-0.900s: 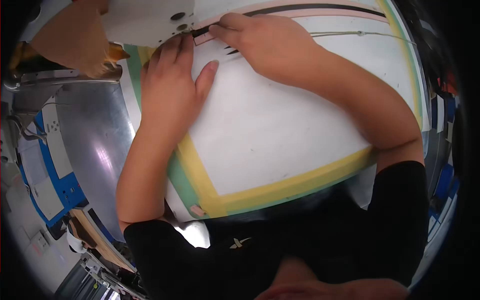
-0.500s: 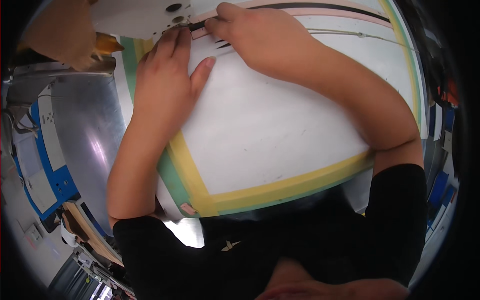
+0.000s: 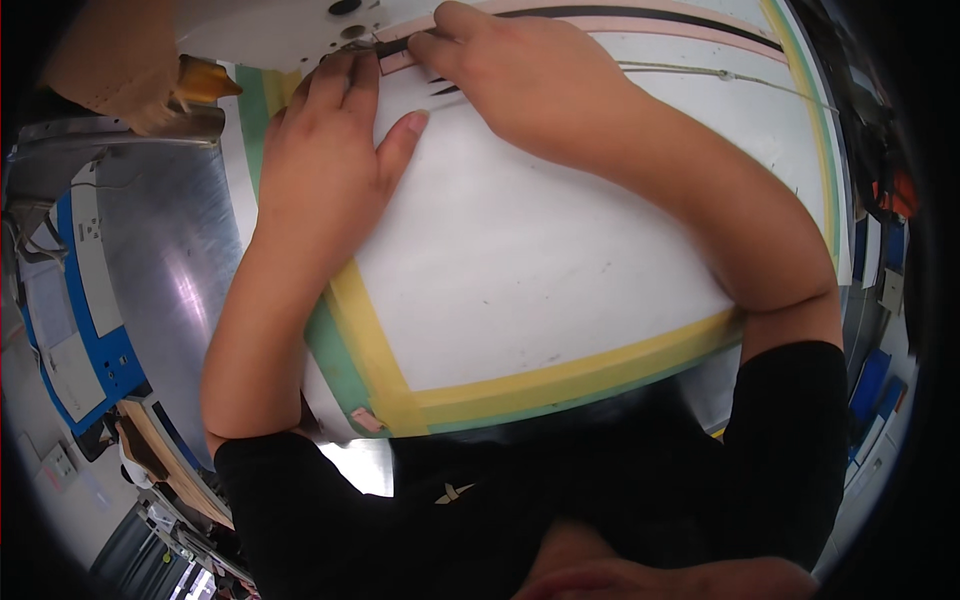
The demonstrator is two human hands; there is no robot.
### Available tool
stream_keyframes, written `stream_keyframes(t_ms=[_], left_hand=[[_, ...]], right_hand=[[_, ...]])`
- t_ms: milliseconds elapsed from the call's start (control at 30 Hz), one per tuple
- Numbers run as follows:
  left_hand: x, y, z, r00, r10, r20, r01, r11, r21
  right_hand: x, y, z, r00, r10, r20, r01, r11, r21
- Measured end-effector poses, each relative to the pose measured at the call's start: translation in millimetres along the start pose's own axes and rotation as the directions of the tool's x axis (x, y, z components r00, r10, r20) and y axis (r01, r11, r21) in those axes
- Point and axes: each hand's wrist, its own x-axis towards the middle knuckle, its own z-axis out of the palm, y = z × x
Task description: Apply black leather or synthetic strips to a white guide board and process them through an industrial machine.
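A long pink strip with a black band along its middle (image 3: 650, 22) curves across the far side of the white work surface (image 3: 560, 250). It leads toward small metal parts (image 3: 357, 45) under a white machine body (image 3: 270, 30), seemingly a sewing machine. My left hand (image 3: 325, 150) lies flat by these parts, fingers forward and thumb spread; its fingertips are partly hidden. My right hand (image 3: 530, 75) is closed with bent fingers at the strip's near-machine end. Two dark pointed tips (image 3: 445, 87), like those of snips, poke out from beneath that hand.
Yellow tape (image 3: 580, 362) and green tape (image 3: 335, 350) border the white surface. A thin cord (image 3: 690, 71) lies right of my right hand. Bare metal tabletop (image 3: 170, 230) extends left, below a tan hanging piece (image 3: 120, 70). A small pink scrap (image 3: 367, 419) sits at the near left corner.
The whole view has shifted slightly. Both hands keep nearly the same places by the strip and the machine, and their grip looks unchanged.
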Motion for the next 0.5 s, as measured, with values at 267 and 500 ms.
stream_keyframes(t_ms=[267,500], left_hand=[[-1.5,1.8,1.5,1.000,0.005,0.016,-0.005,1.000,0.003],[7.0,5.6,-8.4,0.998,-0.026,0.048,0.029,0.998,-0.060]], right_hand=[[-5.2,3.0,11.0,0.997,-0.047,-0.064,0.049,0.998,0.026],[-4.2,5.5,3.5,0.995,-0.049,-0.081,0.048,0.999,-0.015]])
